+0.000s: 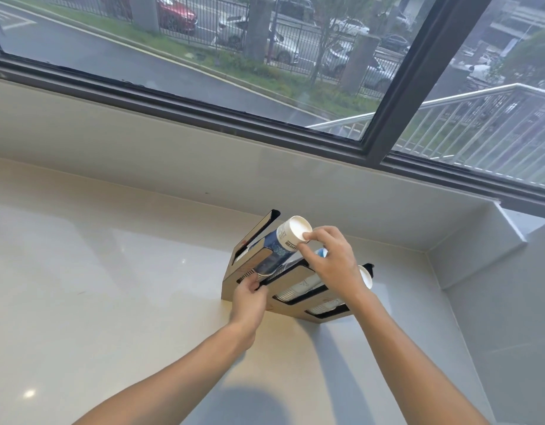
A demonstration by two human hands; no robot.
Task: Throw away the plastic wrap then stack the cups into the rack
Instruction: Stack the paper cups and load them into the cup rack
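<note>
A tan cup rack (231, 280) with black-edged slots stands on the white counter near the back corner. A long stack of blue and white paper cups (280, 243) leans into its leftmost slot, white base end up. My right hand (329, 259) pinches the top of this stack. My left hand (249, 299) grips the stack's lower end at the rack's front. Two other slots to the right hold white cups (295, 292). No plastic wrap is in view.
The white counter (96, 286) runs left and toward me. A low back wall and a dark-framed window (203, 102) rise behind the rack. A grey side wall (495, 302) closes the corner on the right.
</note>
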